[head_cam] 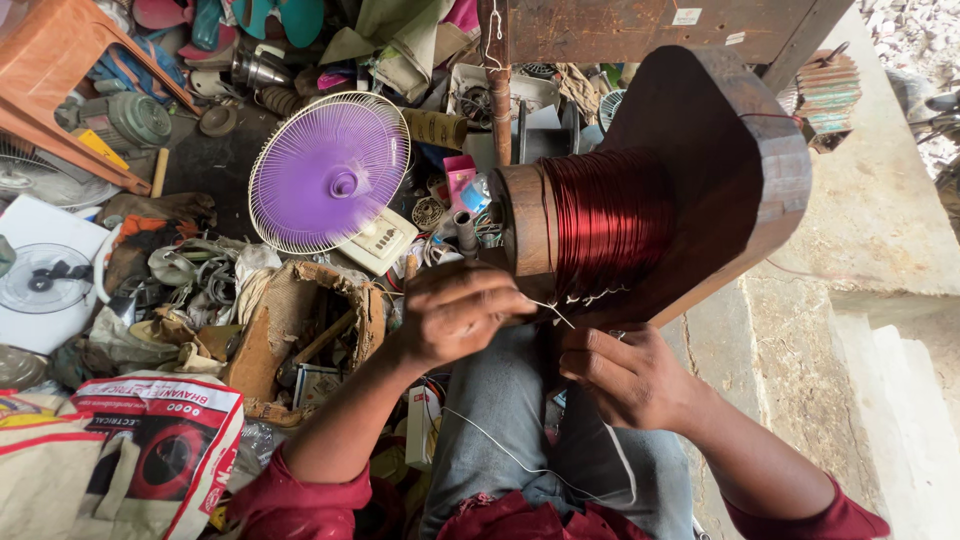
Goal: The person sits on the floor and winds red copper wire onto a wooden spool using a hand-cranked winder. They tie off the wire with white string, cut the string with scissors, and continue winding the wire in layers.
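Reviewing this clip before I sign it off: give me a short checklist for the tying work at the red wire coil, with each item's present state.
1. Left hand pinches the white thread: ok.
2. Right hand close under the red wire coil, fingers curled: ok; whether it grips thread, cannot tell.
3. Coil turns lie even on the wooden former: ok.
4. White ties along the coil's lower edge are knotted: cannot tell.
5. Loose thread trails across the jeans without snagging: ok.
6. Purple fan stands apart from both hands: ok.

A single head-worn camera looks steeply down, close over the lap and cluttered floor.
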